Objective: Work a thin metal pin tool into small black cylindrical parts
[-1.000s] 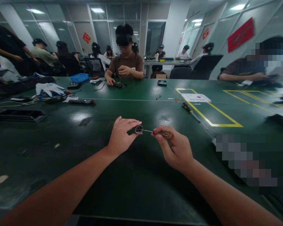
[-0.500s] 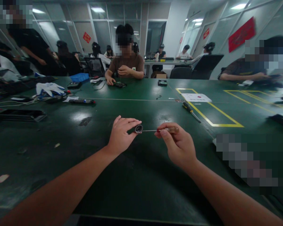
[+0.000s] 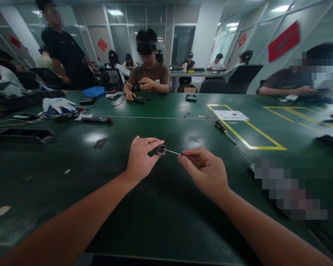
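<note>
Between the thumb and fingers of my left hand (image 3: 142, 157) is a small round dark part with a metallic rim (image 3: 161, 149), its open face turned toward me and to the right. My right hand (image 3: 207, 168) grips a thin-shafted screwdriver (image 3: 193, 159) by its brownish, see-through handle. The shaft points left and slightly up, and its tip reaches into the mouth of the round part. Both hands are above the green table (image 3: 155, 214). What lies inside the round part is too small to make out.
A yellow-black screwdriver (image 3: 224, 131) lies by a white paper sheet (image 3: 231, 115) and yellow tape lines. White-blue gloves (image 3: 59, 105), a blue basket (image 3: 93, 91) and a dark tray-like part (image 3: 22, 135) sit at left. A blurred-out object (image 3: 288, 188) is at right. A co-worker (image 3: 148, 75) sits opposite.
The round part has turned more toward me and shifted slightly left. My right hand has moved a little left, tilting the screwdriver so its tip enters the part. A standing person behind moved right.
</note>
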